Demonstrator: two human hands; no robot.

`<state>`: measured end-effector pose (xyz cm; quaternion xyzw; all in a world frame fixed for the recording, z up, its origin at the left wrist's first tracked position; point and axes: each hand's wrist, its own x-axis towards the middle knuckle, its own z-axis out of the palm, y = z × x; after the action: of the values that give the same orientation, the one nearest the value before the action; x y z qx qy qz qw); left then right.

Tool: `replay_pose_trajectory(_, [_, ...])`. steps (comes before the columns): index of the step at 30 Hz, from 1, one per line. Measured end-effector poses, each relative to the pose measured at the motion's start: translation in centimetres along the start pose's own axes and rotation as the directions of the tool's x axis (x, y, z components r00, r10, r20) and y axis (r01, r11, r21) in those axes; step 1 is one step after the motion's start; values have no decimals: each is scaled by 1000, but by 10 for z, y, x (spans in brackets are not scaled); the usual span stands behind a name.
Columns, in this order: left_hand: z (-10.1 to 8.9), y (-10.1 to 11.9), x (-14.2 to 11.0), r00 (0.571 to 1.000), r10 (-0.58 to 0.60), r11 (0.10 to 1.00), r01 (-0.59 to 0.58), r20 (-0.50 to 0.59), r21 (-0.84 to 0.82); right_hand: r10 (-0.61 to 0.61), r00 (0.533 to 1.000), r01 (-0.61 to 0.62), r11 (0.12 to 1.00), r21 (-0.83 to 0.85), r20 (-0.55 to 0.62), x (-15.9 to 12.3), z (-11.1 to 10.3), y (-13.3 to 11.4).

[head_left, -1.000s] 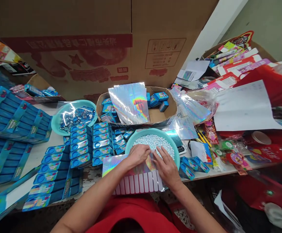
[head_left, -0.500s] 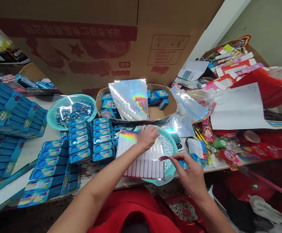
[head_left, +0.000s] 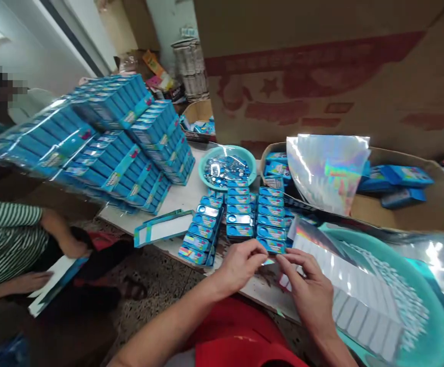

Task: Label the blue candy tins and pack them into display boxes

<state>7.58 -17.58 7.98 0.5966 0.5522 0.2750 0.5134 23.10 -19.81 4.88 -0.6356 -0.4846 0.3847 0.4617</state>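
My left hand (head_left: 240, 262) and my right hand (head_left: 309, 290) meet at the table's near edge, fingertips pinched together on a small thin strip (head_left: 269, 261) that I cannot make out clearly. They are just in front of the nearest small blue tin (head_left: 271, 246), the last of several rows of tins (head_left: 240, 214). Under my right wrist a holographic sheet of white strip stickers (head_left: 351, 285) lies across a teal basin (head_left: 432, 331) of small white pellets (head_left: 401, 295).
A teal bowl (head_left: 210, 163) of shiny pieces stands behind the tins. A cardboard tray (head_left: 436, 209) holds a holographic sheet (head_left: 329, 168) and blue boxes (head_left: 397, 176). Wrapped stacks of blue boxes (head_left: 110, 137) fill the left. Another person's striped sleeve (head_left: 7, 239) and hands hold a flat carton (head_left: 53, 285).
The view has swung left. Both hands left the sticker sheet over the basin and came together at the nearest blue tin, the right hand carrying a peeled strip.
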Motion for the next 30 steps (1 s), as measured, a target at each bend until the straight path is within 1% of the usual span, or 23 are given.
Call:
replay_pose_trajectory(1, [-21,-8,-9,998,-31,999,31,-45,6,-6,998,4,999,41,56,-2,22,-4])
replay_pose_trajectory(3, [-61,-26,-24,991,-81,996,85,-110,35,34,980,-57,992,112,198,-9,65,-11])
replay_pose_trajectory(5, [-99,-47,-34,989,-107,992,114,-107,62,86,951,-133,981,139,297,-14,105,-16])
replay_pose_trajectory(6, [-116,-58,-36,990,-114,990,120,-78,77,102,943,-150,980,133,316,-15,123,-18])
replay_pose_trajectory(7, [-132,-69,-36,993,-112,989,116,-41,97,107,943,-150,982,116,315,-16,140,-19])
replay_pose_trajectory(9, [-158,-88,-30,997,-81,984,76,21,162,89,959,-108,992,57,267,-14,168,-20])
replay_pose_trajectory(10, [-168,-96,-26,997,-59,978,50,39,202,72,968,-79,997,18,239,-13,179,-20])
replay_pose_trajectory(12, [-182,-109,-16,997,-21,966,2,70,260,39,981,-26,997,-71,191,-10,195,-20])
replay_pose_trajectory(14, [-190,-117,-7,995,-2,959,-27,101,281,20,986,7,987,-160,165,-9,205,-20])
replay_pose_trajectory(17, [-196,-123,0,989,40,955,-79,142,284,20,991,18,963,-271,134,-12,210,-20])
replay_pose_trajectory(20, [-198,-129,3,985,67,957,-109,160,270,25,994,11,942,-335,102,-14,213,-20])
replay_pose_trajectory(22, [-195,-135,5,986,66,966,-101,150,238,17,996,17,934,-357,92,-14,215,-19])
replay_pose_trajectory(25, [-185,-148,8,993,55,991,-66,101,114,-25,996,57,927,-372,89,-13,217,-15])
replay_pose_trajectory(27, [-175,-158,7,999,21,998,-23,29,50,-80,992,108,928,-357,93,-12,218,-10])
replay_pose_trajectory(30, [-162,-174,2,991,-74,994,83,-115,74,-149,988,152,945,-290,33,-13,214,-4])
